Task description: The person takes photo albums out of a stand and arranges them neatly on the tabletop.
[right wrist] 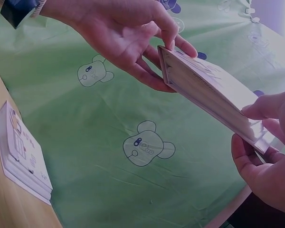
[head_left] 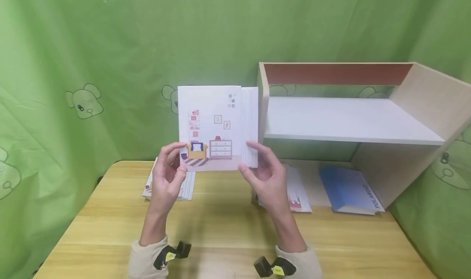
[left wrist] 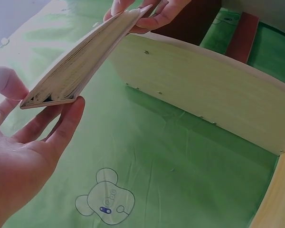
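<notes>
A white-covered book (head_left: 209, 128), with a yellow armchair and a chest of drawers printed on it, is held up above the table. My left hand (head_left: 167, 170) grips its left edge between thumb and fingers. On the opposite edge, my right hand (head_left: 270, 175) pinches the lower right part. The left wrist view shows the page edges of the book (left wrist: 80, 61), which is tilted between both hands. Behind my left hand, similar white books (head_left: 189, 185) lie on the table, partly covered; the right wrist view shows these stacked books (right wrist: 23, 152) too.
A wooden shelf unit (head_left: 353, 119) with a white middle board stands on the right of the table (head_left: 220, 230). Its lower level holds a blue book (head_left: 349, 189) marked POLAROID and a white book (head_left: 299, 189), partly behind my right hand. Green curtain (head_left: 121, 46) surrounds the table.
</notes>
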Tool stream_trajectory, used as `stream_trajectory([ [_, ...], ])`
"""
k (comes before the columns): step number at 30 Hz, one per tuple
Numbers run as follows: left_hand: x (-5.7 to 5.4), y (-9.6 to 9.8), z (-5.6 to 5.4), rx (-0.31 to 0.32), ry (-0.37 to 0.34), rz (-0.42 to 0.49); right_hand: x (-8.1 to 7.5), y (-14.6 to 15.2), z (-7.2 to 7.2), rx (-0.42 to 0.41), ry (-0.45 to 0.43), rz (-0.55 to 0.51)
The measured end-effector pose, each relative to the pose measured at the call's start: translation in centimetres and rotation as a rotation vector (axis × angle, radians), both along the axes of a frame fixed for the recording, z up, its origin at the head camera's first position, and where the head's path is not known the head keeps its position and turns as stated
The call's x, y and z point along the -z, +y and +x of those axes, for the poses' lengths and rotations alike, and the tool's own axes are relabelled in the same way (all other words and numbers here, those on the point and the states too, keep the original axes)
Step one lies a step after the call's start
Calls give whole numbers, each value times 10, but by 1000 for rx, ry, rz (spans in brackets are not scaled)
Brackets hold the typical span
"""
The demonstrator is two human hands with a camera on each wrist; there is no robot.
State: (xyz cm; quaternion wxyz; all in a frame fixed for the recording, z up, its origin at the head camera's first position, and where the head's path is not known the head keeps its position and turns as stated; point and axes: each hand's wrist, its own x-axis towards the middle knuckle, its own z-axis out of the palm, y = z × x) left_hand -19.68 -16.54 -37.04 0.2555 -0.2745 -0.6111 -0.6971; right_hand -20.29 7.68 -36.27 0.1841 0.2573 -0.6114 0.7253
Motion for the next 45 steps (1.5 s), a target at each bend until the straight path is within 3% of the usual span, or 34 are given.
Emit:
stream_trajectory([
  [8,7,5,-8,5,-28,20,4,1,-5,14,-17,-4],
  [22,13,3,-12,-6,-95,27,13,-2,-14,16,-43,-22],
  [33,20,-4,-20,-23,-205,17,22,-9,-24,29,-94,-22],
  [45,32,-8,-25,-16,-286,-6,35,-17,-22,79,-126,-24],
])
